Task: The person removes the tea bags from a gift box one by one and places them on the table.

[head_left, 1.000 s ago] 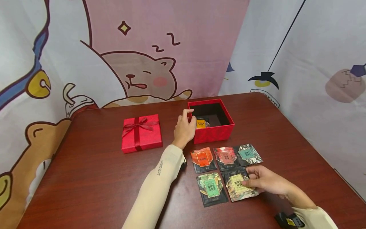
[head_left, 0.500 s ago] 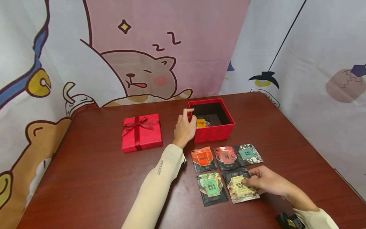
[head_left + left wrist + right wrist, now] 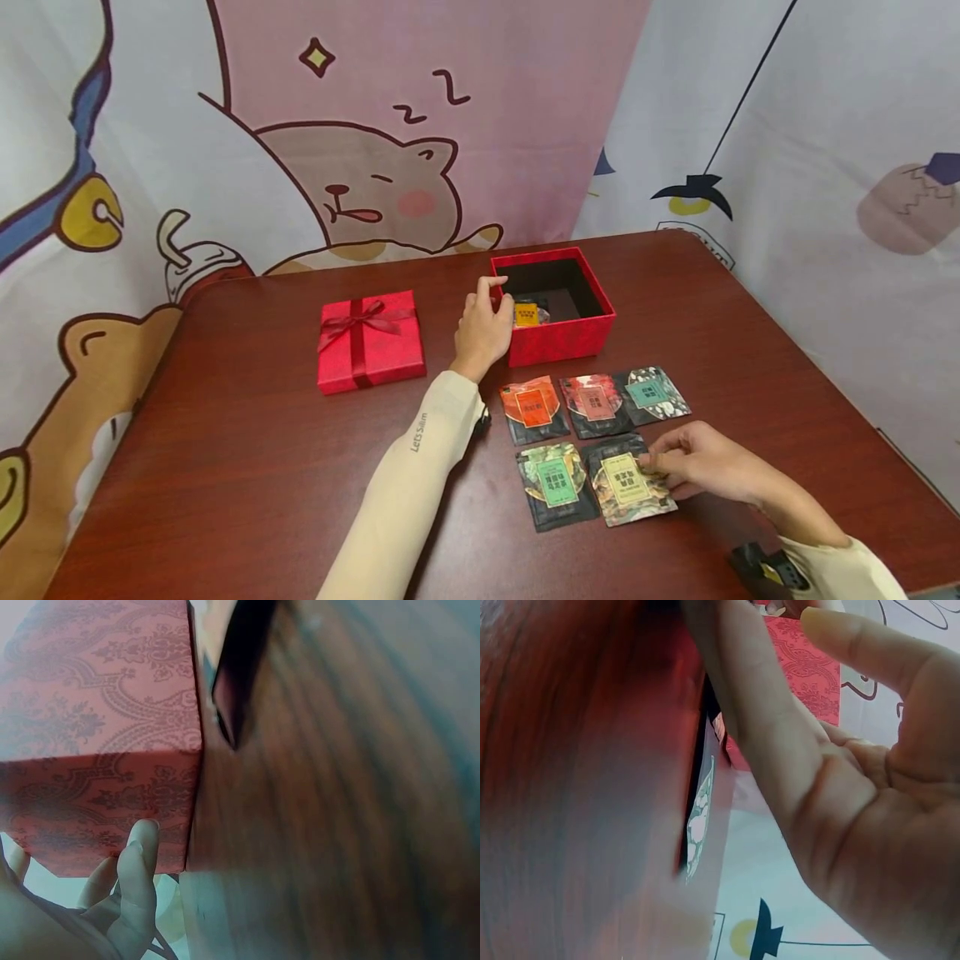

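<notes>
A red patterned gift box [image 3: 562, 340] stands uncovered at the back, a sachet with a yellow label [image 3: 527, 314] inside it. My left hand [image 3: 482, 329] rests against the box's left side; in the left wrist view bent fingers [image 3: 139, 870] touch the outer wall. On the table before the box lie several flat tea sachets in two rows. At the right edge of the front-row sachet with a pale yellow label [image 3: 628, 479] is my right hand [image 3: 705, 458], thumb spread from the fingers in the right wrist view. Whether its fingertips touch the sachet is hard to tell.
A red lid [image 3: 401, 354] with a ribbon bow lies left of the box. Beside the pale yellow sachet is a green-labelled one [image 3: 557, 487]; behind lie orange [image 3: 532, 408], red [image 3: 595, 406] and teal-labelled [image 3: 651, 393] sachets. A printed cloth [image 3: 360, 75] hangs behind the table.
The pale yellow sachet has shifted slightly, and my right thumb has drawn back from its label toward its right edge. My left hand stays at the box. The head view has tilted a little.
</notes>
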`<state>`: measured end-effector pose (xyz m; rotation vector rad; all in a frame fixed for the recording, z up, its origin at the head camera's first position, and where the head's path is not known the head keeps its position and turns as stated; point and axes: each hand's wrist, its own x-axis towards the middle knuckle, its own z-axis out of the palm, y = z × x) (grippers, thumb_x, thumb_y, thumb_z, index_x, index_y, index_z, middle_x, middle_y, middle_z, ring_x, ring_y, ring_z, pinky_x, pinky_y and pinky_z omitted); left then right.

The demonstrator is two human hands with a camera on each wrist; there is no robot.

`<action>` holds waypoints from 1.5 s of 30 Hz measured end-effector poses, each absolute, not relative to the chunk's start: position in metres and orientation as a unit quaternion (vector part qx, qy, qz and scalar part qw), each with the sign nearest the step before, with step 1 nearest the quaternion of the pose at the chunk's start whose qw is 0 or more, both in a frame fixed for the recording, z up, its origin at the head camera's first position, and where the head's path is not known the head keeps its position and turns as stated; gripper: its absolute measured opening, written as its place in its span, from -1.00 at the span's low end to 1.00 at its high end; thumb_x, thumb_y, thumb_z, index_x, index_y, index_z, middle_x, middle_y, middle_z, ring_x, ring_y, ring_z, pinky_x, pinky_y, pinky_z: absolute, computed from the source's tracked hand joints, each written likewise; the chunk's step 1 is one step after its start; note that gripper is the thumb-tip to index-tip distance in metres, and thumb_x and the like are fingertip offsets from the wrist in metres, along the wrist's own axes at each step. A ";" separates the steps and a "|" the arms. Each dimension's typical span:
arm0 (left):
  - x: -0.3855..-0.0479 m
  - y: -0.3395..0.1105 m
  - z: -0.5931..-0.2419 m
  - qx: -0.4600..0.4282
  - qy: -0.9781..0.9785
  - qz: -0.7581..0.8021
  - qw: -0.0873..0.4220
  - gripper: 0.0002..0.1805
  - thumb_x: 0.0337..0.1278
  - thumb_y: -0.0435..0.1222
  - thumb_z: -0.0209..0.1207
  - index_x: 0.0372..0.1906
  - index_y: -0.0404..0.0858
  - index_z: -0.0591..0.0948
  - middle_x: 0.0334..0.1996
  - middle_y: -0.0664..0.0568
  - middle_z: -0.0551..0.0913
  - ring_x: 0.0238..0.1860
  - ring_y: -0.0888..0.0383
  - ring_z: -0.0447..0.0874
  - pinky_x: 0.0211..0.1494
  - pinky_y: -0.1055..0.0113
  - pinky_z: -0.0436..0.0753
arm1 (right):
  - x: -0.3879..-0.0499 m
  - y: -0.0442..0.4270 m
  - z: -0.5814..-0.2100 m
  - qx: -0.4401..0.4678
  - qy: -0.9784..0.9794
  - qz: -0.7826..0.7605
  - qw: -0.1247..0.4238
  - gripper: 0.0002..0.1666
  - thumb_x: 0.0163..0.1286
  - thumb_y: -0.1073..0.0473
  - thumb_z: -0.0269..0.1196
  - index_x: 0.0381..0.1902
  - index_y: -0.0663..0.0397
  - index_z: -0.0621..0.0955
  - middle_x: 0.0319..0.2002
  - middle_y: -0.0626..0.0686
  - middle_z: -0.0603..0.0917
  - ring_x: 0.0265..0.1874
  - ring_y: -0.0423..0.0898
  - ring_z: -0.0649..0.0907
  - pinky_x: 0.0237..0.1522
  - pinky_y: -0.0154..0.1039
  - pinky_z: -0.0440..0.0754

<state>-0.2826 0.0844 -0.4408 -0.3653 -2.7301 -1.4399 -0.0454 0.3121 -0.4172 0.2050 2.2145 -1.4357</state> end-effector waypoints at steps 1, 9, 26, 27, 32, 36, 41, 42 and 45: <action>-0.283 0.084 -0.441 -0.118 -0.877 -0.465 0.017 -0.57 0.42 0.09 -0.13 0.31 0.26 0.35 0.01 -0.02 0.51 -0.11 -0.09 0.61 -0.06 -0.08 0.53 | -0.045 0.313 -0.417 0.076 0.811 -0.527 0.243 -0.63 0.43 0.15 0.21 -0.14 0.46 0.63 -0.30 0.13 0.72 -0.31 0.02 0.71 -0.27 -0.04 0.71; -0.285 0.084 -0.437 -0.117 -0.877 -0.465 0.026 -0.57 0.41 0.08 -0.13 0.31 0.24 0.38 0.00 -0.02 0.52 -0.09 -0.13 0.62 -0.07 -0.10 0.53 | -0.047 0.317 -0.414 0.066 0.811 -0.532 0.234 -0.59 0.42 0.23 0.14 -0.04 0.60 0.58 -0.19 0.26 0.72 -0.29 0.06 0.74 -0.27 -0.06 0.71; -0.283 0.084 -0.441 -0.116 -0.878 -0.464 0.020 -0.57 0.40 0.08 -0.14 0.31 0.26 0.38 -0.02 0.01 0.51 -0.15 -0.07 0.61 -0.08 -0.07 0.52 | -0.059 0.323 -0.398 0.072 0.835 -0.504 0.211 -0.56 0.48 0.18 0.16 -0.02 0.60 0.55 -0.20 0.28 0.73 -0.29 0.09 0.76 -0.28 -0.04 0.71; -0.283 0.084 -0.441 -0.116 -0.878 -0.465 0.021 -0.57 0.40 0.08 -0.13 0.31 0.26 0.38 -0.02 0.01 0.51 -0.14 -0.08 0.61 -0.08 -0.08 0.51 | -0.061 0.322 -0.396 0.074 0.837 -0.501 0.207 -0.54 0.48 0.18 0.16 0.00 0.62 0.53 -0.19 0.30 0.73 -0.29 0.09 0.77 -0.28 -0.03 0.71; -0.281 0.084 -0.440 -0.112 -0.879 -0.463 0.020 -0.57 0.40 0.08 -0.13 0.31 0.26 0.38 0.01 -0.01 0.52 -0.11 -0.12 0.62 -0.05 -0.11 0.51 | -0.070 0.319 -0.388 0.092 0.852 -0.481 0.186 -0.48 0.47 0.19 0.18 0.11 0.63 0.45 -0.18 0.29 0.73 -0.29 0.07 0.77 -0.26 -0.03 0.71; -0.280 0.085 -0.440 -0.112 -0.879 -0.463 0.018 -0.57 0.40 0.08 -0.14 0.30 0.27 0.38 0.04 -0.03 0.52 -0.09 -0.15 0.62 -0.03 -0.12 0.51 | -0.075 0.317 -0.385 0.090 0.847 -0.490 0.183 -0.46 0.47 0.22 0.17 0.16 0.65 0.40 -0.16 0.31 0.72 -0.28 0.09 0.77 -0.25 -0.02 0.71; -0.282 0.087 -0.441 -0.110 -0.879 -0.463 0.022 -0.57 0.39 0.08 -0.14 0.30 0.27 0.38 0.04 -0.03 0.52 -0.07 -0.16 0.62 -0.03 -0.13 0.51 | -0.081 0.314 -0.378 0.067 0.854 -0.486 0.172 -0.43 0.46 0.21 0.18 0.18 0.65 0.38 -0.13 0.36 0.71 -0.27 0.11 0.78 -0.25 -0.05 0.71; -0.283 0.086 -0.441 -0.109 -0.880 -0.463 0.022 -0.57 0.39 0.08 -0.13 0.30 0.28 0.38 0.04 -0.03 0.52 -0.07 -0.16 0.62 -0.03 -0.13 0.51 | -0.082 0.314 -0.376 0.063 0.857 -0.482 0.170 -0.42 0.46 0.20 0.18 0.19 0.65 0.38 -0.13 0.36 0.71 -0.27 0.11 0.78 -0.25 -0.05 0.71; -0.282 0.086 -0.440 -0.108 -0.880 -0.462 0.023 -0.58 0.39 0.08 -0.13 0.29 0.28 0.38 0.05 -0.03 0.53 -0.08 -0.17 0.62 -0.03 -0.14 0.51 | -0.085 0.312 -0.372 0.064 0.862 -0.476 0.164 -0.40 0.46 0.16 0.20 0.20 0.61 0.38 -0.10 0.34 0.71 -0.26 0.11 0.78 -0.24 -0.08 0.71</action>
